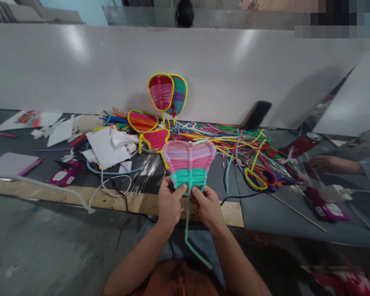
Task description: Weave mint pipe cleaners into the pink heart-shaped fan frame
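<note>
A fan-shaped piece made of pipe cleaners, pink and lilac above and turquoise below, is held up in front of me over the table's edge. My left hand pinches its lower left edge with the thumb in front. At the lower right, near the middle, my right hand grips the same piece. A pale green pipe cleaner hangs down between my hands and bends to the right at its lower end. Fingers behind the fan are partly hidden.
Finished yellow-rimmed fans lean on the white partition. Loose pipe cleaners are heaped behind the piece. White papers lie left; a phone, scissors, a can and another person's hand are right.
</note>
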The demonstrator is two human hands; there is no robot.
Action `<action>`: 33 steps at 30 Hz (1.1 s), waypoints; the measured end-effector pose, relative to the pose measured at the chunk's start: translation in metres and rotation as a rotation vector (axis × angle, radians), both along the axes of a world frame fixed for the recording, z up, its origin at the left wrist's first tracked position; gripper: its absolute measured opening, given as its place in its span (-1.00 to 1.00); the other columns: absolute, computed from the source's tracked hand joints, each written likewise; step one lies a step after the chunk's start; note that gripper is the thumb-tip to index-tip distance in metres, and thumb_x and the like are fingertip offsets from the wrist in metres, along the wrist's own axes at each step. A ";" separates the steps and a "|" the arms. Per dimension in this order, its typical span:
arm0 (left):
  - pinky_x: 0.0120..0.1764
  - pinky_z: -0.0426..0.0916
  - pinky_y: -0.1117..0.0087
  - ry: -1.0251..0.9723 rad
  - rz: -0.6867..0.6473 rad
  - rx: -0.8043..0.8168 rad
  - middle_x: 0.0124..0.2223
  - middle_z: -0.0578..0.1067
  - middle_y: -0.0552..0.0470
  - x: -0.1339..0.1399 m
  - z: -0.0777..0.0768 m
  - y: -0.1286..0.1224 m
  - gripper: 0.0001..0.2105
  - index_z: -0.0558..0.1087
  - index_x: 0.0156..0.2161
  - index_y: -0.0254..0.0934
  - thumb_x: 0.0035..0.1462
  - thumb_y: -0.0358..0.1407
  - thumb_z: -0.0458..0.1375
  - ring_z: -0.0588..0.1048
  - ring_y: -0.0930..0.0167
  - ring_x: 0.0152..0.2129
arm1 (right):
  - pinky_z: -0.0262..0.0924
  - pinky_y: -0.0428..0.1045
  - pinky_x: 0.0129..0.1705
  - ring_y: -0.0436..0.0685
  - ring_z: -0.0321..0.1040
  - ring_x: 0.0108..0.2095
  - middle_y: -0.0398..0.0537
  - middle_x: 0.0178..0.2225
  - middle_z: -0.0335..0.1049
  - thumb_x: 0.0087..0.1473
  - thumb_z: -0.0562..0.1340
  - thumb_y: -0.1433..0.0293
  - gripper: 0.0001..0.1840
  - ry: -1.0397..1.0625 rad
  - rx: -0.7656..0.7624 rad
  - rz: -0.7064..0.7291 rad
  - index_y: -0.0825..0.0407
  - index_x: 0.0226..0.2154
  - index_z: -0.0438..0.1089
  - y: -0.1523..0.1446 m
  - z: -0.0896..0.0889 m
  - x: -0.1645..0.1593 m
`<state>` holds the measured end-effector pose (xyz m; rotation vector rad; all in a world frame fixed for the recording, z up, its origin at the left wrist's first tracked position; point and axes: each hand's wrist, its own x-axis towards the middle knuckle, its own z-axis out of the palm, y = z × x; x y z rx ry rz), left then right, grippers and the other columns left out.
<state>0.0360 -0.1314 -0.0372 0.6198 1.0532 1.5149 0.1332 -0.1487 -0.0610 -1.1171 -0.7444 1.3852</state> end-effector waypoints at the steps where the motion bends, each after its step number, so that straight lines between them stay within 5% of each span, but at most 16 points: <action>1: -0.31 0.32 0.45 -0.003 -0.019 0.001 -0.41 0.46 0.16 0.000 0.000 0.000 -0.69 0.33 -0.31 -0.26 -0.22 -0.42 0.30 0.42 0.51 -0.48 | -0.10 -0.14 -0.59 -0.10 -0.01 -0.62 -0.27 -0.63 0.14 -0.06 0.29 0.17 -0.70 -0.010 0.009 -0.004 0.06 -0.50 0.31 0.000 -0.001 0.001; 10: -0.20 0.30 0.40 -0.029 -0.247 0.019 -0.31 0.50 0.07 -0.004 0.002 0.001 -0.62 0.35 -0.17 -0.27 -0.17 -0.43 0.29 0.46 0.47 -0.38 | 0.01 -0.13 -0.52 -0.08 0.05 -0.59 -0.25 -0.60 0.20 -0.05 0.28 0.16 -0.71 0.036 0.026 -0.097 0.05 -0.49 0.32 0.000 -0.006 -0.003; 23: -0.25 0.30 0.40 -0.044 -0.179 -0.010 -0.36 0.50 0.11 0.002 0.002 0.003 -0.66 0.35 -0.24 -0.27 -0.21 -0.42 0.29 0.46 0.47 -0.43 | 0.01 -0.11 -0.48 -0.03 0.10 -0.54 -0.19 -0.53 0.34 -0.01 0.24 0.18 -0.74 -0.224 0.099 -0.082 0.04 -0.40 0.43 -0.001 0.006 0.003; 33: -0.32 0.29 0.42 0.011 -0.190 -0.019 -0.42 0.49 0.13 0.000 -0.001 0.007 -0.71 0.38 -0.31 -0.28 -0.23 -0.40 0.29 0.44 0.47 -0.50 | 0.05 -0.11 -0.48 -0.01 0.14 -0.53 -0.18 -0.55 0.33 -0.03 0.25 0.17 -0.74 -0.210 0.084 -0.086 0.03 -0.40 0.44 -0.002 0.006 0.001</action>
